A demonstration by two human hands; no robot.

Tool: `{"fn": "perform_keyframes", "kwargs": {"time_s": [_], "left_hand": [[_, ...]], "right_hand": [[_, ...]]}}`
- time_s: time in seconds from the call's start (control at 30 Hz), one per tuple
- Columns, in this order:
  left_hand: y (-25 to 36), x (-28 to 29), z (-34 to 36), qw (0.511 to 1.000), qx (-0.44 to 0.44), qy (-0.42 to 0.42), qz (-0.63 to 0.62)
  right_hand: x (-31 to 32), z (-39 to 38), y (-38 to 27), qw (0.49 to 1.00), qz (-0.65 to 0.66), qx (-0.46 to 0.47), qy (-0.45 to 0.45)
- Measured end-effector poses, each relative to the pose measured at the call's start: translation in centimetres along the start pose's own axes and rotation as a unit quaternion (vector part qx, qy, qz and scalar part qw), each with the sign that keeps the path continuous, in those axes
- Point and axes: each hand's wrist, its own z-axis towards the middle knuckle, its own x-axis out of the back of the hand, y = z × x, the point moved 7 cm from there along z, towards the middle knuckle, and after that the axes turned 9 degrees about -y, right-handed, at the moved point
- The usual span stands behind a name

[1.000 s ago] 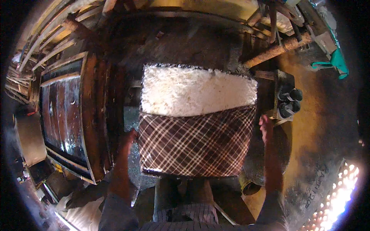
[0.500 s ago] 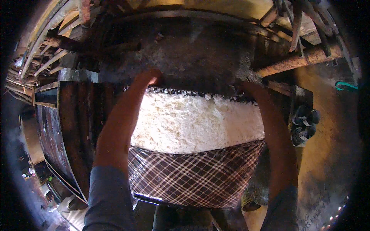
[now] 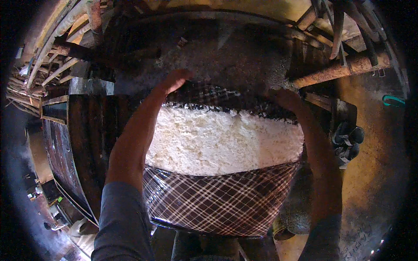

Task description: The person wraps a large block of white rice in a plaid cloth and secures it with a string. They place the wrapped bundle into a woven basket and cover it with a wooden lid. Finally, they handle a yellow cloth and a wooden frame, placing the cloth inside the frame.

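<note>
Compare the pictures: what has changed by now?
The left hand and right hand moved forward from beside the plaid cover to the far edge of the white material. A dark plaid flap now shows between them; their grip is unclear. The cover still lies over the near part.

Faint dark lettering (image 3: 356,245), on stained surface (image 3: 355,195), lower right, unreadable

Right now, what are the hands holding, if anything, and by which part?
Apparently the checked flap beyond the white slab, left hand at its left end, right hand at its right; shadow hides the exact grip.
</note>
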Motion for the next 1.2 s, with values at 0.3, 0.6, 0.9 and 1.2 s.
{"fn": "perform_keyframes", "kwargs": {"time_s": [0.3, 0.6, 0.9, 1.2], "left_hand": [[4.3, 5.9, -4.4, 0.858, -0.188, 0.201, -0.433], [1.9, 7.9, -5.8, 0.911, -0.077, 0.080, -0.397], [7.4, 12.3, -15.1, 0.985, -0.019, 0.131, 0.113], [0.0, 7.5, -38.5, 0.919, 0.030, 0.358, 0.165]], "right_hand": [[5.8, -2.3, -1.8, 0.946, 0.290, -0.042, 0.136], [9.4, -5.9, -0.8, 0.876, 0.433, 0.205, 0.053], [15.3, -11.7, -4.6, 0.985, -0.100, -0.115, 0.080], [13.1, -32.0, -10.6, 0.970, -0.049, -0.110, 0.211]]}}
